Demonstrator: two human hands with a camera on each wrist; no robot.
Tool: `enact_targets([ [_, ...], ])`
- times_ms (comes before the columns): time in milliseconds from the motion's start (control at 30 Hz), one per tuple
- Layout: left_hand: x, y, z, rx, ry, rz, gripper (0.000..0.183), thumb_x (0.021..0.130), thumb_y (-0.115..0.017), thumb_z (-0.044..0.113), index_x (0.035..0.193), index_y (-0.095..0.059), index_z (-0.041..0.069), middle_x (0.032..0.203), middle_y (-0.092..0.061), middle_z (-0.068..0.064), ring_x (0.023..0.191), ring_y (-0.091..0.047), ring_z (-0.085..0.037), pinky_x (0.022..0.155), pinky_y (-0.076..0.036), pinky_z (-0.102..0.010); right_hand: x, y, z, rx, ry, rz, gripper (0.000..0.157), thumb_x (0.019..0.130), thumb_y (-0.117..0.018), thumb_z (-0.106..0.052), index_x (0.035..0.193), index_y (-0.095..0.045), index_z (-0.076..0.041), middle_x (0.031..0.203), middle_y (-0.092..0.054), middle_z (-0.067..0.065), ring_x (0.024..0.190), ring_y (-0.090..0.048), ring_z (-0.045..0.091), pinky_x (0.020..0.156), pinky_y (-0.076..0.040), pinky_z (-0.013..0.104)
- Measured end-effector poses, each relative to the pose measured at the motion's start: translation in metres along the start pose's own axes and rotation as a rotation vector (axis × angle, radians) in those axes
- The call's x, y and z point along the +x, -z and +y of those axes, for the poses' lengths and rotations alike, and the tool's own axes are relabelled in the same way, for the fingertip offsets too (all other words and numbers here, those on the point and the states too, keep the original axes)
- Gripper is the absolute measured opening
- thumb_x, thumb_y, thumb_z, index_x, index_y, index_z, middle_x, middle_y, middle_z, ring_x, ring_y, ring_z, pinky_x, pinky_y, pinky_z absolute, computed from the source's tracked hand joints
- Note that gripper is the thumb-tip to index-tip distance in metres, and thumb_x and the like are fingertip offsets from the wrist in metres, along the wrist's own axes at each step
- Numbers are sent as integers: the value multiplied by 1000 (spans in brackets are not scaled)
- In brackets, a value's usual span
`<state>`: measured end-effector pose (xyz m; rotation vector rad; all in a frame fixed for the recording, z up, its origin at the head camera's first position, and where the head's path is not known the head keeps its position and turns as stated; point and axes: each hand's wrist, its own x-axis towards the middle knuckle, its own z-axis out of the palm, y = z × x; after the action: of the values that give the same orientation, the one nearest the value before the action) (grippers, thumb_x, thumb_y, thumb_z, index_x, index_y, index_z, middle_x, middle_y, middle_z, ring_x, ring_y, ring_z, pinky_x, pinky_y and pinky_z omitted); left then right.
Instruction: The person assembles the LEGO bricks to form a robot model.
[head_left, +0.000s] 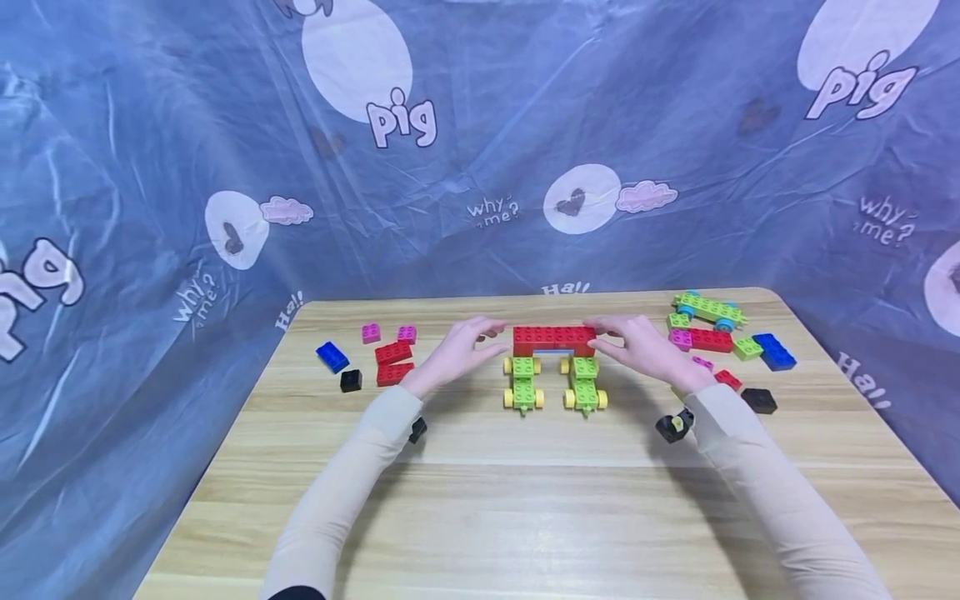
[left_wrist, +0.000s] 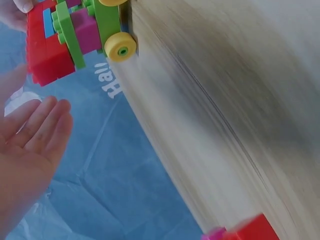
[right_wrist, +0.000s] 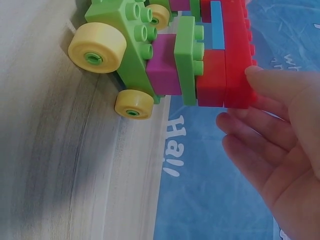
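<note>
A toy-brick structure stands on the table, two green wheeled bases with yellow wheels at its foot. Above them come magenta bricks, green bricks and a blue piece. Red bricks bridge the top. At the right end my right hand pinches the upper red brick, thumb on its studded side and fingers around the end. My left hand is beside the left end, fingers loosely extended and apart from the bricks; its palm shows in the left wrist view.
On the left lie red bricks, a blue brick, a black brick and magenta bricks. Over on the right are a green wheeled base with blue wheels, another blue brick and a dark brick. A printed blue cloth hangs behind.
</note>
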<state>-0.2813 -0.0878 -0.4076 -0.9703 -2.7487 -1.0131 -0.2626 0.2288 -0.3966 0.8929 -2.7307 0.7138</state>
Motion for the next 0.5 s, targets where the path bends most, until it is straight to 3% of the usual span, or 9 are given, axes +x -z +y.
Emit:
enact_targets([
  [500, -48, 35, -30, 50, 51, 26, 43, 85, -68, 23, 124, -58, 6, 121, -63, -12, 108, -61, -25, 94, -53, -37, 1, 0, 3, 15, 14, -4, 39, 88, -65, -20, 123, -60, -3, 113, -68, 16, 101, -66, 32, 87, -54, 48],
])
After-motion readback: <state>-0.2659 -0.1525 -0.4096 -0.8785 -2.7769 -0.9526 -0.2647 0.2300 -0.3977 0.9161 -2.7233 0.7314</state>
